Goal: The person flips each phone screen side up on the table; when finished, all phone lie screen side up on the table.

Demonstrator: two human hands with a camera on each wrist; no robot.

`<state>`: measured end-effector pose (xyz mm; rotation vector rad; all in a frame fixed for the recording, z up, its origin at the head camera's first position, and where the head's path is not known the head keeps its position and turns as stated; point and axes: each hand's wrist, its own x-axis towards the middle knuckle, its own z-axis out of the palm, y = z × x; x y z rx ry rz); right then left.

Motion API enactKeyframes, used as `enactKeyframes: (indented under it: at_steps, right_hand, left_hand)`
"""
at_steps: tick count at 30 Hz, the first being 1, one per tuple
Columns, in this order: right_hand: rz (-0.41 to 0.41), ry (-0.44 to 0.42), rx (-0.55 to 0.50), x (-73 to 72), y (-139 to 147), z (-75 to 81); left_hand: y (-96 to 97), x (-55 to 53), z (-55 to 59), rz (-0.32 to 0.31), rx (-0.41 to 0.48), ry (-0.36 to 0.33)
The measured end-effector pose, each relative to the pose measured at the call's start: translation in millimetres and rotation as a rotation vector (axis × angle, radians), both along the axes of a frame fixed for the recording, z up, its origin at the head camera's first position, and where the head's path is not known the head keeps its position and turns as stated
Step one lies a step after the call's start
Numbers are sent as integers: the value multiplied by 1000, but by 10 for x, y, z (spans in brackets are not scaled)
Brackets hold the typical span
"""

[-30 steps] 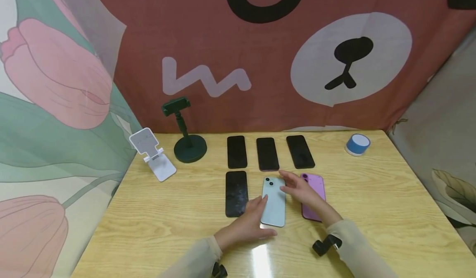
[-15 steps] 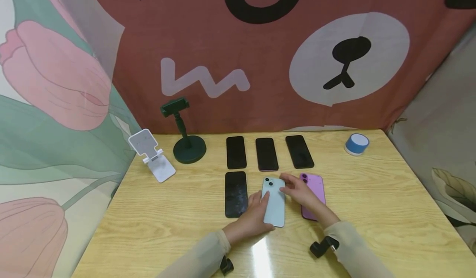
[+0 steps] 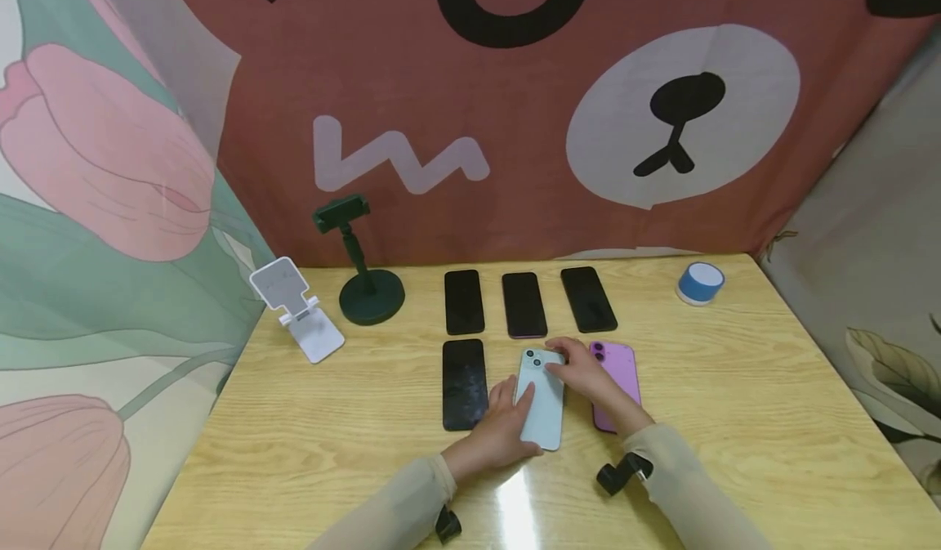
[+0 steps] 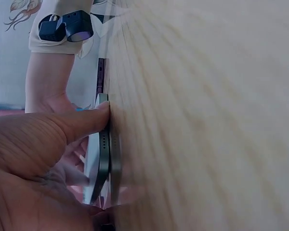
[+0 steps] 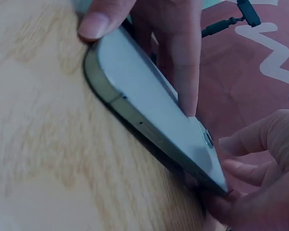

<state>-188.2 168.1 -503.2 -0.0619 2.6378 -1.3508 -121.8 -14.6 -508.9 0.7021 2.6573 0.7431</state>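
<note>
A light blue phone point(image 3: 542, 411) lies back up on the wooden table, its two-lens camera at the far end. My left hand point(image 3: 492, 435) grips it from the left: thumb at the bottom edge, one finger on its back, as the right wrist view shows. At the top right corner, my right hand point(image 3: 584, 370) pinches the phone beside the lenses, and in the right wrist view some of its fingers point(image 5: 219, 204) reach below the edge. A purple phone point(image 3: 625, 370) lies partly hidden under my right forearm. To the left is a dark-screened phone point(image 3: 465, 382), close to my left fingers.
Behind, three black phones point(image 3: 524, 305) lie in a row, screens up. A dark green phone stand point(image 3: 371, 295) and a white folding stand point(image 3: 316, 335) are at the back left. A blue and white cylinder point(image 3: 700, 283) sits at the back right. A printed curtain point(image 3: 441, 223) hangs behind the table.
My left hand has closed in on the light blue phone, its thumb coming up to the bottom edge. My right hand has moved slightly left onto the top corner.
</note>
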Motion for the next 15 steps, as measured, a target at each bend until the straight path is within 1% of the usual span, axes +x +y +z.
enactKeyframes:
  at_steps: [2, 6, 9, 11, 15]
  right_hand:
    - [-4, -19, -54, -4, -1, -5]
    - [-21, -75, -197, 11, 16, -29]
    - [-57, -119, -278, 31, 30, -52]
    - [-95, -137, -326, 37, 33, -69]
    - [-143, -148, -400, 33, 41, -100]
  left_hand:
    - [-2, -1, -6, 7, 11, 0]
    - [-3, -8, -25, 25, 45, -1]
    - [-3, -13, -41, 36, 77, -5]
    - [-5, -14, -47, 44, 99, -13]
    - [-12, -11, -53, 53, 136, -23]
